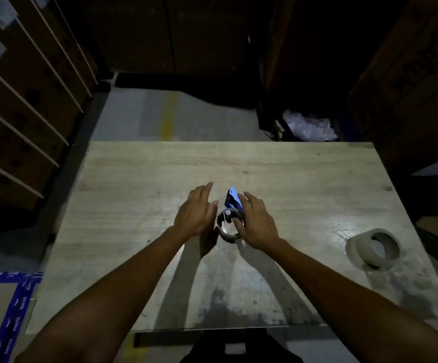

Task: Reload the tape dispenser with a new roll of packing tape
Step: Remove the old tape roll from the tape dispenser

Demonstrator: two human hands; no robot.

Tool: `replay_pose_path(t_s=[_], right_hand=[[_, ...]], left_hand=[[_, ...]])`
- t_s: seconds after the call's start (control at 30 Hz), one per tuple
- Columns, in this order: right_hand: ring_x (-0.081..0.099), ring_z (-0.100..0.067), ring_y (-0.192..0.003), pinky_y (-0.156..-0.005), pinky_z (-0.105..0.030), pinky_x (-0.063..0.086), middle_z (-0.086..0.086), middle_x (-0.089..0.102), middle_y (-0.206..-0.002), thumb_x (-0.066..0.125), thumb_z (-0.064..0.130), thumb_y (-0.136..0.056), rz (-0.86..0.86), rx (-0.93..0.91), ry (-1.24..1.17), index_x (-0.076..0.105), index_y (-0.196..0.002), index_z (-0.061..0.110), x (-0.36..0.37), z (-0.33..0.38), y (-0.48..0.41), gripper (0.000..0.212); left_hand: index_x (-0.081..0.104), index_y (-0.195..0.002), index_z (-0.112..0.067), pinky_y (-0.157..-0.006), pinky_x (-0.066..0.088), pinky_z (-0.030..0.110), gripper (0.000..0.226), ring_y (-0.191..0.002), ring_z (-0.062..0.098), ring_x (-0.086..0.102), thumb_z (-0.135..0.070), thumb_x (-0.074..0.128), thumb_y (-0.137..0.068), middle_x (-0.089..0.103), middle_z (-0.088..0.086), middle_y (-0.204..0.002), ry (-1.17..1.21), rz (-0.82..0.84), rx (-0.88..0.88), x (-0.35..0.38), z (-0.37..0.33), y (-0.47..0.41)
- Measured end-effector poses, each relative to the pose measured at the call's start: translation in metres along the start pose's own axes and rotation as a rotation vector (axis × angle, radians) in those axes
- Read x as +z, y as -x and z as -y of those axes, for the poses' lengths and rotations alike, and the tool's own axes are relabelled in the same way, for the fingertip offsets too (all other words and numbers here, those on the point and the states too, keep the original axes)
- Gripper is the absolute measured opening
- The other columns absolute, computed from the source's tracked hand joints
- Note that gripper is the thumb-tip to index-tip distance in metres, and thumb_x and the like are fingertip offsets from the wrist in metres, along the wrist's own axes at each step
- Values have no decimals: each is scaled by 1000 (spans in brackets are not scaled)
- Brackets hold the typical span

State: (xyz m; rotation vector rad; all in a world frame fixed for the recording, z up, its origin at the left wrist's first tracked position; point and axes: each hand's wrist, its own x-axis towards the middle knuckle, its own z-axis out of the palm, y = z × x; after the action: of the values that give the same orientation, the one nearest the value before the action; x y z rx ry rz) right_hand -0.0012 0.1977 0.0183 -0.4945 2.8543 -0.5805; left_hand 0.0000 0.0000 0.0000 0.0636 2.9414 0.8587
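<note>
The tape dispenser sits mid-tabletop, apparently carrying only a spent core (dim light, hard to confirm). The right hand rests against it, fingers spread; the left hand hovers beside, fingers loosely together. The new roll lies untouched, well apart to the right, so reloading seems barely begun.

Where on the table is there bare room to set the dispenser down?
Bare: the table's left half beside the left hand, the far strip, and the gap between the right hand and the tape roll. Crowded: centre, both hands around the dispenser.
</note>
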Motion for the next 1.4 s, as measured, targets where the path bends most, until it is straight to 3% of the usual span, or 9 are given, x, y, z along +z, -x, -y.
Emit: replay_pose_path(t_s=[0.23, 0.33, 0.4, 0.5, 0.73, 0.93, 1.1, 1.23, 1.4], right_hand=[[38, -32, -132, -98, -45, 47, -10, 29, -155, 66, 62, -76, 114, 32, 85, 34, -146, 24, 34, -2, 4, 86], [31, -33, -136, -98, -44, 49, -9, 16, -160, 78, 54, -68, 156, 52, 71, 28, -149, 25, 40, 0, 2, 99], [27, -33, -137, -94, -42, 51, -9, 7, -162, 82, 49, -66, 165, 80, 70, 24, -152, 25, 45, 2, 1, 106], [30, -35, -135, -91, -41, 53, -10, 2, -162, 81, 43, -71, 144, 104, 95, 24, -151, 28, 54, 3, -1, 99], [42, -31, -119, -86, -34, 49, -10, 37, -140, 70, 55, -77, 88, 221, -124, 38, -143, 35, 52, 2, -8, 76], [51, -17, -109, -85, -21, 45, -2, 49, -125, 86, 33, -66, 140, 287, -548, 50, -139, 25, 20, -4, -16, 82], [59, -16, -109, -92, -42, 56, 2, 58, -129, 82, 27, -75, 146, 385, -1026, 64, -124, 29, 8, -3, -10, 52], [63, -29, -111, -88, -47, 58, -6, 63, -128, 80, 40, -70, 160, 453, -1222, 66, -122, 31, 9, 1, -4, 54], [63, -29, -111, -91, -46, 56, -7, 63, -126, 68, 30, -87, 221, 394, -1277, 60, -127, 29, 1, 7, 7, 40]], left_hand=[[43, -140, -8, -74, 45, 28, 40, -101, 24, 65, -15, 47, -101, 70, 18, -102, 333, 115, -215, 21, 14, 7], [53, -129, -9, -86, 53, 42, 35, -112, 27, 64, 0, 45, -96, 68, 20, -107, 556, 193, -386, 30, 17, 6], [59, -117, -11, -85, 55, 48, 30, -99, 34, 68, 1, 45, -94, 68, 20, -110, 650, 189, -469, 34, 19, 3], [62, -113, -1, -74, 53, 41, 26, -81, 31, 67, 4, 46, -93, 68, 22, -104, 784, 229, -538, 32, 16, 0], [71, -102, 6, -55, 45, 25, 31, -79, 26, 62, 17, 49, -85, 68, 18, -91, 852, 300, -518, 31, 10, 0], [73, -108, -4, -88, 57, 42, 32, -97, 28, 70, 9, 51, -89, 72, 15, -110, 1006, 194, -555, 13, 10, 3], [60, -126, -8, -85, 57, 44, 35, -103, 34, 67, -8, 64, -92, 67, 20, -118, 1280, 74, -688, 5, -6, 2], [49, -135, -14, -87, 57, 54, 61, -108, 38, 64, -40, 73, -85, 62, 17, -124, 1435, 197, -854, 4, -20, -4], [65, -112, 0, -107, 41, 57, 53, -107, 41, 62, -47, 65, -89, 69, 23, -107, 1761, 330, -910, 1, -34, -3]])
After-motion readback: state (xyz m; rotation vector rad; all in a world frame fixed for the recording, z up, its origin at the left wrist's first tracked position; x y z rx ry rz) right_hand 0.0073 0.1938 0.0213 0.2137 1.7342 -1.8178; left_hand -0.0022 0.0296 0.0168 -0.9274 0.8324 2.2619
